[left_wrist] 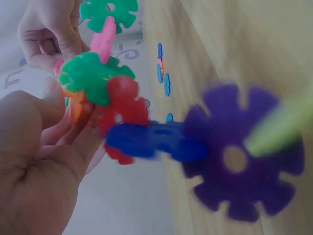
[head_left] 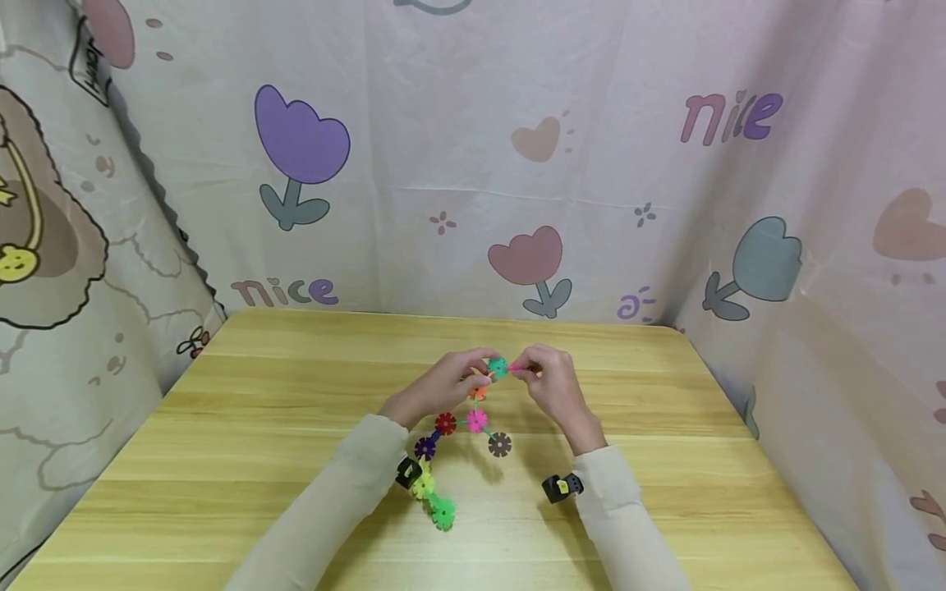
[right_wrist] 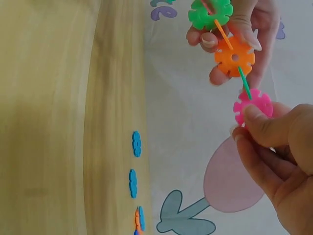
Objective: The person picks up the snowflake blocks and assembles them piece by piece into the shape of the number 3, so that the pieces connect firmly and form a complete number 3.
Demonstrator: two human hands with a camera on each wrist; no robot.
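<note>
Both grips pinching snowflake-disc chain (head_left: pixel 473 419), left hand (head_left: pixel 443 384), right hand (head_left: pixel 553 382), above wooden table (head_left: pixel 296 394)

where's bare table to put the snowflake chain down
Bare wood lies on the table's left half, between the left sleeve and the left curtain, and on the right, between the right hand and the right curtain. The far strip by the back curtain is free too. The middle is crowded: both hands hold the chain there.

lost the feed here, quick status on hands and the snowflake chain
Left hand and right hand both pinching the snowflake chain above the table. Nothing in the way.
</note>
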